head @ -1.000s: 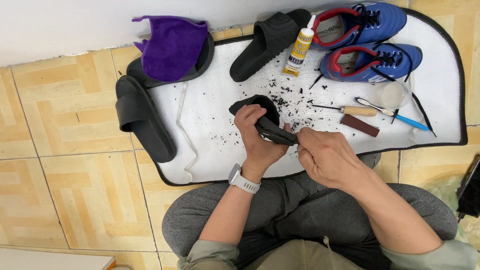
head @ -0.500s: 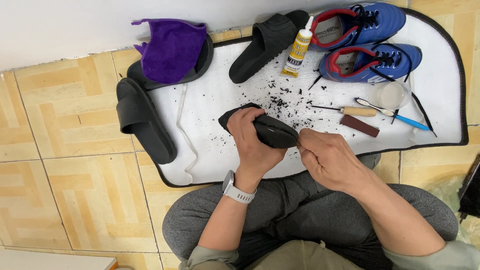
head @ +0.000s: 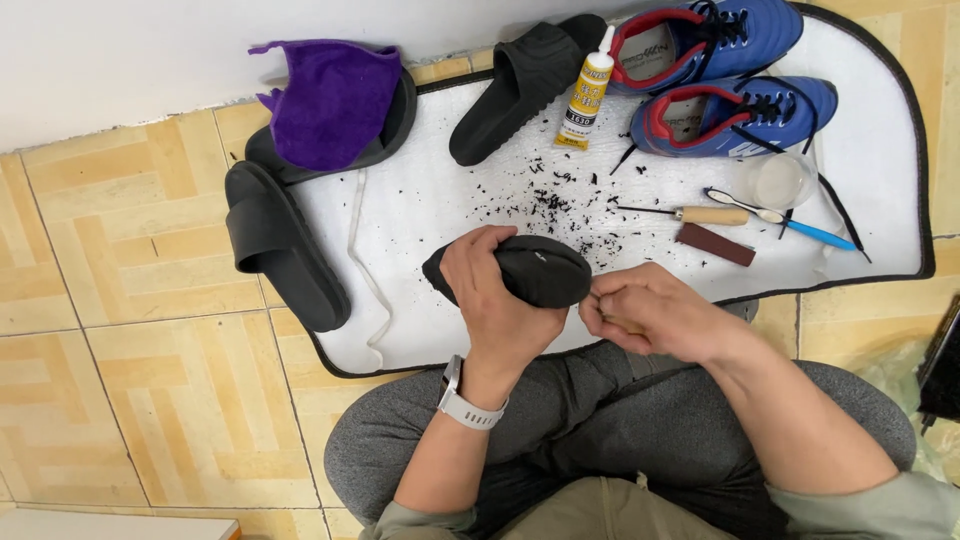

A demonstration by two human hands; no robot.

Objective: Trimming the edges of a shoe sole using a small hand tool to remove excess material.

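Note:
My left hand [head: 495, 295] grips a black slide sandal [head: 545, 270] over my lap, sole side turned toward me. My right hand [head: 650, 315] is closed next to the sandal's right end, fingers pinched together on something too small to make out. Black rubber shavings [head: 555, 200] lie scattered on the white mat [head: 420, 210] just beyond the hands.
On the mat: another black slide [head: 520, 85], a glue bottle [head: 587, 95], two blue sports shoes [head: 735, 110], an awl with wooden handle [head: 690, 214], a brown block [head: 715, 244], a clear cup [head: 778, 180]. A purple cloth [head: 335, 100] rests on a black slide; a further slide [head: 280, 245] lies left.
My left hand has turned the sandal so its smooth black side faces up and has shifted it slightly right. My right hand stays closed next to it.

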